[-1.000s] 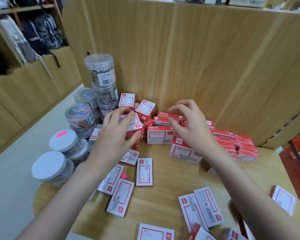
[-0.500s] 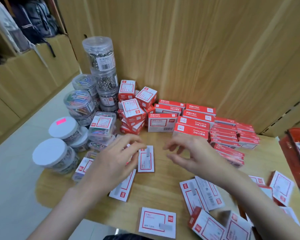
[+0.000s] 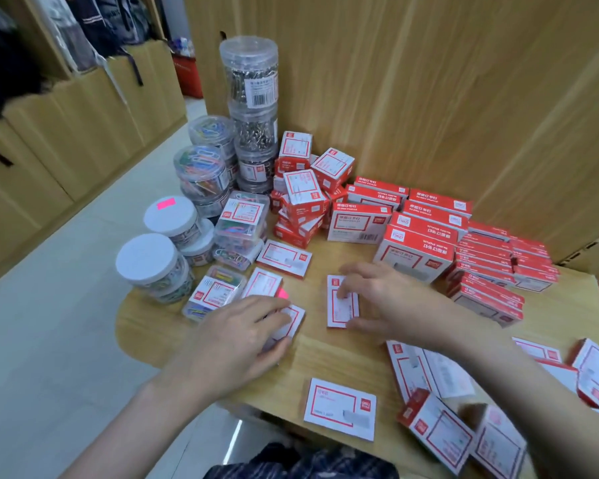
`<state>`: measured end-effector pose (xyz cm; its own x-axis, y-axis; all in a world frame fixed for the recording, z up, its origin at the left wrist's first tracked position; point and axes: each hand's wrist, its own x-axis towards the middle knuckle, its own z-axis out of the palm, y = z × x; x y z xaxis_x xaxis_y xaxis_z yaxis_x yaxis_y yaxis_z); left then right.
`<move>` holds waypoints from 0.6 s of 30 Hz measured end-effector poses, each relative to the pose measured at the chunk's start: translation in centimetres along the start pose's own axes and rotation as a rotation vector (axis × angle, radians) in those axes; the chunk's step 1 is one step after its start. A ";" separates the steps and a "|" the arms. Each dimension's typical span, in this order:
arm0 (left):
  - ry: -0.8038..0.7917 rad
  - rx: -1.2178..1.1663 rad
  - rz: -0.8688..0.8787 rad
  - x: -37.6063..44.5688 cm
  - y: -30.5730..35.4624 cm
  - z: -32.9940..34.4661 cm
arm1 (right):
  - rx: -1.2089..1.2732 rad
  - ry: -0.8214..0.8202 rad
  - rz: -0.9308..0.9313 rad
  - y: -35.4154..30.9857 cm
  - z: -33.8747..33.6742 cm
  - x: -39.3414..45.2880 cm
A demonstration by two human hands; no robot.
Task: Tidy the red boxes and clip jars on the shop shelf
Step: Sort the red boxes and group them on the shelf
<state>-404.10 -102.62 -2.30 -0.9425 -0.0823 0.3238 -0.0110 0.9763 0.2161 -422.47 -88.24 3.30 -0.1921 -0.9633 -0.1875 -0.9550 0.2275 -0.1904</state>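
Note:
Small flat red-and-white boxes lie scattered on the wooden shelf (image 3: pixel 325 357). My left hand (image 3: pixel 236 340) grips one small box (image 3: pixel 296 321) between fingers and thumb. My right hand (image 3: pixel 391 299) holds another small box (image 3: pixel 339 311) the same way, just to the right. Larger red boxes (image 3: pixel 419 250) are stacked against the back panel, with a tumbled pile of cube-like red boxes (image 3: pixel 303 195) to their left. Clear clip jars (image 3: pixel 253 81) stand stacked at the back left, and white-lidded jars (image 3: pixel 146 257) sit near the left edge.
Clear plastic clip cases (image 3: pixel 241 219) sit between the jars and my left hand. More loose boxes lie at the front (image 3: pixel 339 407) and front right (image 3: pixel 436 430). The wooden back panel (image 3: pixel 429 98) closes the rear. The shelf's rounded left edge drops to the floor (image 3: pixel 66 340).
Both hands came back from the stacked boxes at the rear and dropped onto two loose small boxes in the middle of the shelf. The view tilted further down.

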 end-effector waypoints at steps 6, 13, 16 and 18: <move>0.155 0.070 -0.015 0.7 -0.2 -0.3 | 0.042 0.153 -0.160 -0.6 0.0 3.7; 0.177 0.261 -0.094 0.8 -0.7 -0.1 | 0.020 0.186 -0.090 0.7 0.6 2.8; 0.136 0.232 -0.097 1.0 -0.6 0.4 | 0.091 0.212 0.037 -0.2 1.0 3.4; 0.119 0.198 -0.105 1.3 -0.5 0.5 | 0.072 0.218 0.063 -1.0 1.5 4.0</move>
<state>-405.47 -103.14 -2.47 -0.8870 -0.1965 0.4178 -0.1827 0.9804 0.0730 -421.97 -92.11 1.25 -0.3030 -0.9529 0.0099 -0.9224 0.2907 -0.2543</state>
